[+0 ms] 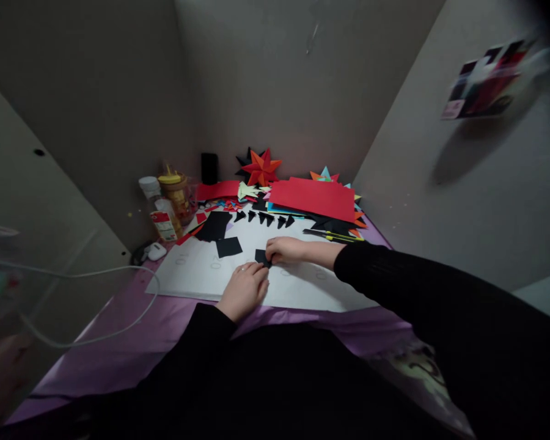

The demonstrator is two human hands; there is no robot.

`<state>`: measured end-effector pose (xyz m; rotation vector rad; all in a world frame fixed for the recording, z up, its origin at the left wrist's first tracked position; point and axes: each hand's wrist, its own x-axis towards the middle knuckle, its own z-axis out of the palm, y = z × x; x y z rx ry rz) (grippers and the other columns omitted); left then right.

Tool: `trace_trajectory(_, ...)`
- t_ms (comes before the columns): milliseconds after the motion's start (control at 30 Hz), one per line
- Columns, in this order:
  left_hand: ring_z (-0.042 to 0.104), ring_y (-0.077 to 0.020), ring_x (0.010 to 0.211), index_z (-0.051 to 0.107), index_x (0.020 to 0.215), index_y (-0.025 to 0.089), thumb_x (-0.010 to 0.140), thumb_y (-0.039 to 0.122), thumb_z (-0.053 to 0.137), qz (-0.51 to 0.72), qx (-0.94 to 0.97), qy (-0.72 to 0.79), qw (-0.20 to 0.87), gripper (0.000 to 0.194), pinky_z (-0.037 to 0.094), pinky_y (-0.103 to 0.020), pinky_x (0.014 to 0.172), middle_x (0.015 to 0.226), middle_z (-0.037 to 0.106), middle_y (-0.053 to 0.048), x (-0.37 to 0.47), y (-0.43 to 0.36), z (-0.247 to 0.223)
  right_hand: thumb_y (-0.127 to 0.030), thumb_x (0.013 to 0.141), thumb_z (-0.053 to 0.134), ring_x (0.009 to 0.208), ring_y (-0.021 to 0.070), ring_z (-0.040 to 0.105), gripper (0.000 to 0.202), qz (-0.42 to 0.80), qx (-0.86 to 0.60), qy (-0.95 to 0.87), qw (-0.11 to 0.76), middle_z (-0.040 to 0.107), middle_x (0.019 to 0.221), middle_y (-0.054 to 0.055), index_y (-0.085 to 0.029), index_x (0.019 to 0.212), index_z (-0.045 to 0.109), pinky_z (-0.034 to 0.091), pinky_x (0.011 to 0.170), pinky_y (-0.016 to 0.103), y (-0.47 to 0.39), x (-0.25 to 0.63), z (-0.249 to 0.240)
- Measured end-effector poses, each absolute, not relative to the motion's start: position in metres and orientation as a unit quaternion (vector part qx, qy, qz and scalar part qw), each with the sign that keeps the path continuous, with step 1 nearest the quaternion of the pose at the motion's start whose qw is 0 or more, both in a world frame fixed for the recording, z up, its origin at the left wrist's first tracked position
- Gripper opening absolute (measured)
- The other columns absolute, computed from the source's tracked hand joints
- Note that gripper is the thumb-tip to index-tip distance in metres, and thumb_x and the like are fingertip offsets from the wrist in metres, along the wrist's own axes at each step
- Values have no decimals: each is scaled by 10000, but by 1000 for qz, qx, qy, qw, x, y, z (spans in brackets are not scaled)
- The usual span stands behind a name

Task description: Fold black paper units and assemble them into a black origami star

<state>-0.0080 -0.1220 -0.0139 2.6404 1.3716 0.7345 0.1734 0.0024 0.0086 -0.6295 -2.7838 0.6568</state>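
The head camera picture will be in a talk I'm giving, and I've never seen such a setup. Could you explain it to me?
There is no machine here. A camera worn on a person's head looks forward and down, so you see that person's own bare left hand and right hand, reaching in from black sleeves. This is the only view.

A white sheet lies on a purple cloth. On the sheet are a loose black square and a row of folded black pieces. Behind them are red paper and a red-orange star.

Both hands are at a small black paper; whether the fingers pinch it or press it down is hard to tell.
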Motion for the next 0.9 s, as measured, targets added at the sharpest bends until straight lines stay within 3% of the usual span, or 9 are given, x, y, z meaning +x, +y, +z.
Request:
trace_trajectory(133, 513, -237, 1046, 581, 1092, 185, 839, 250, 462, 234, 866, 440, 38, 287, 388, -398, 905, 1130, 595, -97, -10, -120, -13, -92, 642, 648, 615, 114, 508, 141, 250, -203, -943, 80, 584, 693, -6, -207, 704, 700, 409, 627, 228, 8, 167, 13)
trace_trajectory(300, 512, -226, 1035, 562, 1106, 181, 853, 235, 437, 218, 866, 450, 17, 288, 390, -390, 899, 1111, 599, -83, -9, -123, -11, -210, 729, 641, 850, 155, 554, 92, 308, -245, -894, 214, 586, 877, 59, -164, 788, 695, 427, 810, 279, -2, 183, -10)
trace_trajectory(400, 518, -227, 1015, 571, 1075, 184, 858, 228, 429, 207, 866, 455, -2, 263, 394, -389, 877, 1086, 603, -80, -6, -125, -10, -231, 736, 645, 905, 160, 550, 81, 334, -259, -872, 248, 582, 925, 61, -170, 759, 693, 412, 863, 297, -7, 189, -18)
trace_trajectory(600, 530, -224, 957, 585, 990, 165, 876, 204, 394, 187, 860, 472, -39, 225, 412, -369, 791, 997, 609, -89, 1, -126, -11, -208, 726, 641, 865, 147, 546, 54, 347, -286, -861, 237, 567, 880, 40, -167, 723, 676, 413, 840, 275, -5, 183, -16)
trace_trajectory(900, 525, -223, 916, 585, 860, 143, 862, 155, 396, 177, 871, 456, -46, 190, 407, -363, 776, 904, 598, -89, 5, -125, -9, -125, 702, 608, 818, 138, 496, 52, 229, -385, -867, 219, 520, 797, 17, -146, 663, 635, 370, 824, 266, -4, 168, -23)
